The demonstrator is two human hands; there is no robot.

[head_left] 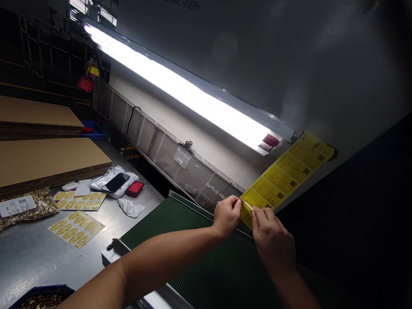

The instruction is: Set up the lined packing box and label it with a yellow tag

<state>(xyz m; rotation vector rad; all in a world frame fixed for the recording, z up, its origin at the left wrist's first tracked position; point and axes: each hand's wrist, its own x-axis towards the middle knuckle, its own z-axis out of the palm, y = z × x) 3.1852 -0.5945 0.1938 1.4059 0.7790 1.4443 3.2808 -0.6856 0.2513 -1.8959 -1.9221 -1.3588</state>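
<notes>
A long strip of yellow printed labels point(283, 176) hangs at a slant from the grey machine panel, down past the right end of the lamp. At its lower end my left hand point(227, 215) is closed, with thumb and fingertips pinching the left edge. My right hand point(273, 235) pinches the strip just to the right, its fingers curled. Between the two hands shows a narrow white piece point(249, 206), which looks like a curled edge of label backing. Both hands are above the green ribbed conveyor belt point(206, 253). My fingers hide part of the lowest label.
A bright tube lamp point(180, 92) slants across above the belt. On the metal table point(35, 253) at left lie cardboard stacks point(48, 156), a filled bag point(41, 205), oval sticker sheets point(76, 228), a phone point(117, 183) and crumpled tissue point(130, 208). A dark blue container point(45, 287) stands at the lower left.
</notes>
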